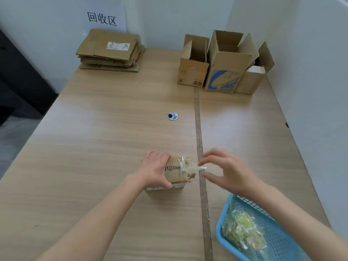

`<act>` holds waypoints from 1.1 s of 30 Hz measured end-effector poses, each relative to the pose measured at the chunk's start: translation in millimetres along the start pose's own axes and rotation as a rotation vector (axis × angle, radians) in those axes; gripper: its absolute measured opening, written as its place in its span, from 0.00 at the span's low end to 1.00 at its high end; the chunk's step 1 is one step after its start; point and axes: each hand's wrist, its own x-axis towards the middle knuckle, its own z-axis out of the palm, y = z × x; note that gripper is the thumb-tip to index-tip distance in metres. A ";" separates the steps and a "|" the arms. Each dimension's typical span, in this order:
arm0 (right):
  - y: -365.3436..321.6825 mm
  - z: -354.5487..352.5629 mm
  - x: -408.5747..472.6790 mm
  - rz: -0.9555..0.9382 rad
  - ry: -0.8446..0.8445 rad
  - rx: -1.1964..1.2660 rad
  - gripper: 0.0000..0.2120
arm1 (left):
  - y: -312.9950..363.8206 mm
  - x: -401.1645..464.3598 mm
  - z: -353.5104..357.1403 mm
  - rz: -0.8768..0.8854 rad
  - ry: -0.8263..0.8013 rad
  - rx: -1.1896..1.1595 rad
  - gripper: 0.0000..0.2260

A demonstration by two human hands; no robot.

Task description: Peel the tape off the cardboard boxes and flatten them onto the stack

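One wooden table (113,129), white walls (169,19), flattened cardboard stack (111,50)

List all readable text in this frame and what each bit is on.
"回收区": white paper sign on the wall.
"T86", seen upside down and uncertain: shipping label on the stack of flattened boxes.
Blue-printed box: blue lettering, too blurred to read.
Small open box: marks and barcode, too small.
Box held by the left hand: label too blurred.

Blue basket (278,240) cut off by bottom edge; motion-blurred right hand (224,170); box label (118,46) illegible.
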 end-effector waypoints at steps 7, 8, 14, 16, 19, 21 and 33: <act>6.3 76.2 18.8 -0.332 -0.144 -0.351 0.22 | -9.8 -2.7 13.1 0.037 0.158 0.033 0.50; 9.2 75.5 19.3 -0.342 -0.141 -0.377 0.21 | -9.4 -3.5 13.1 0.036 0.162 0.028 0.50; 2.4 69.2 45.8 -0.487 -0.189 -0.587 0.10 | -9.9 -4.1 15.8 0.039 0.168 -0.003 0.44; -0.4 70.2 56.3 -0.498 -0.199 -0.595 0.12 | -11.2 -3.5 15.6 0.037 0.180 -0.012 0.41; 0.1 72.3 62.3 -0.464 -0.254 -0.573 0.14 | -11.9 -1.7 14.7 0.027 0.191 -0.007 0.40; 0.2 73.3 63.0 -0.454 -0.268 -0.557 0.13 | -10.9 -2.2 14.0 0.026 0.179 -0.004 0.40; 10.3 60.9 4.7 -0.158 -0.062 -0.166 0.08 | -4.6 -4.3 11.2 0.017 0.153 0.083 0.43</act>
